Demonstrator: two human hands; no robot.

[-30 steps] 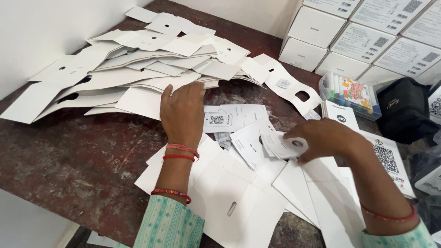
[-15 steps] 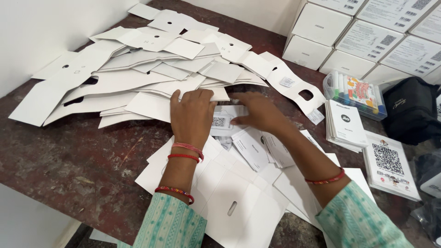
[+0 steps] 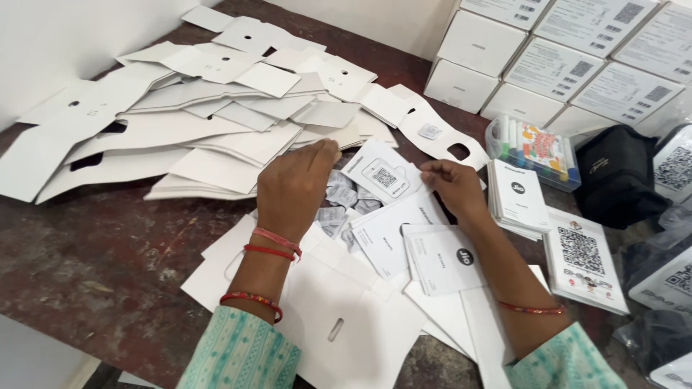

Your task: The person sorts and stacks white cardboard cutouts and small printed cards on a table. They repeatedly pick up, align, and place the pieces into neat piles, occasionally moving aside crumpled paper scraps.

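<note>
Since half a second ago both hands have parted: right hand [image 3: 453, 189] has slid rightward off the centre heap, left hand [image 3: 294, 189] sits slightly higher; a white card [image 3: 382, 173] with a square code is now uncovered between them. Left hand lies palm down at frame centre, fingers together and curled over small grey packets [image 3: 337, 205]; whether it grips one, cannot tell. Right hand just right of centre, fingertips bent down, touching the card's right edge; pinch not clear. White leaflets [image 3: 411, 241] lie below the hands, overlapping flat die-cut sheets [image 3: 346, 324] on the dark table [image 3: 94, 259]; larger pile of flat cartons [image 3: 194, 122] at upper left. Booklet stack [image 3: 517, 200] right of right hand; marker box [image 3: 535, 148] above it; white boxes [image 3: 555, 57] upper right; black pouch [image 3: 616, 176] at right edge.
</note>
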